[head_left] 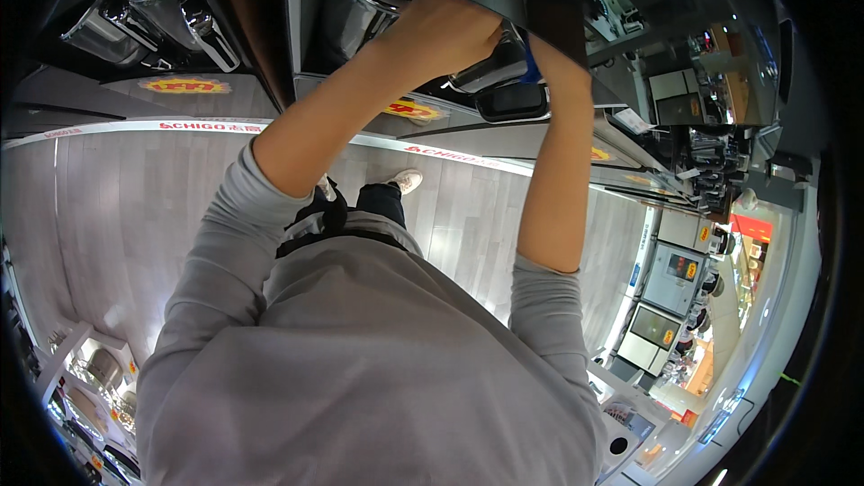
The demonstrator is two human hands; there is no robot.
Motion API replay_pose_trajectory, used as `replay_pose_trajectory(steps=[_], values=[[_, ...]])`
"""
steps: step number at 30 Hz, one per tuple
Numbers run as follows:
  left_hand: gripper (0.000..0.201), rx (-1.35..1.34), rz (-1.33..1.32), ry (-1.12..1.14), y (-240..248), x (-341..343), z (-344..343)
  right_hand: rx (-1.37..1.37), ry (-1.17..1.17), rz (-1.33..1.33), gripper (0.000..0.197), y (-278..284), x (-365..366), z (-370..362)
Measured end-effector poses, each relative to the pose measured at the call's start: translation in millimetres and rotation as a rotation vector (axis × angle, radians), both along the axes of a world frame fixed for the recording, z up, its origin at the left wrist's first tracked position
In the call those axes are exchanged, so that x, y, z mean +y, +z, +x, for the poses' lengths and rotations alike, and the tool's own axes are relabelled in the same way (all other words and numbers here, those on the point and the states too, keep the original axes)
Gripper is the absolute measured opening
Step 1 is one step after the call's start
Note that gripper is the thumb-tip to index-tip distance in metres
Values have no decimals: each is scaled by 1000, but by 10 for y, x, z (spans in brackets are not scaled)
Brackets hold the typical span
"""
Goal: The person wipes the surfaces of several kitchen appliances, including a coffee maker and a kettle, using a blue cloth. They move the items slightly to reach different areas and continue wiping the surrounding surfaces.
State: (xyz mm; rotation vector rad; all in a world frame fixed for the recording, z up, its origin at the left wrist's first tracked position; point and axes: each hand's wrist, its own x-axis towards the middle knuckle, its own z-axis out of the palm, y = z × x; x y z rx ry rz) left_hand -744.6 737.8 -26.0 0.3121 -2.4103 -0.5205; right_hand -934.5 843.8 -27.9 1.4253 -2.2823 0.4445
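Hands [454,31] — at a shiny appliance [493,74]

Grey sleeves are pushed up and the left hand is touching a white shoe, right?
Not the shoe part: the head view shows the left hand over by shiny metalware, away from the white shoe. The grey sleeves are pushed up.

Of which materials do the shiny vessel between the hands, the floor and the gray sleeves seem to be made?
Vessel: probably polished metal, given its bright, mirror-like highlights. Floor: wood-look planks with seams and soft sheen, perhaps laminate or vinyl. Sleeves: matte, soft fabric, bunched into folds.
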Motion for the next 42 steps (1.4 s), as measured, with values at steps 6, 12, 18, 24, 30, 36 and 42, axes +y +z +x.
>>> replay_pose_trajectory(steps=[6, 12, 18, 24, 30, 36, 42], values=[[12, -221, -6, -40, 118, -52, 67, -158, -163, 318, 46, 205, -81, -27], [23, -423, -13, -59, 278, -45, 123, -278, -173, 135, 55, 239, -157, -35], [40, -480, -57, -37, 296, -4, 88, -314, -180, 58, 62, 304, -141, 76], [32, -509, -38, -61, 301, -5, 55, -504, -84, -72, 47, 49, 194, 346], [20, -486, 33, -79, 92, -66, -20, -230, 137, -185, 39, 164, 198, 625], [17, -531, 16, -65, 1, -70, -65, -166, -102, 50, 45, -204, 206, -56], [16, -525, 13, -63, 100, -66, -40, -76, -219, 46, 43, -40, 144, -398]])
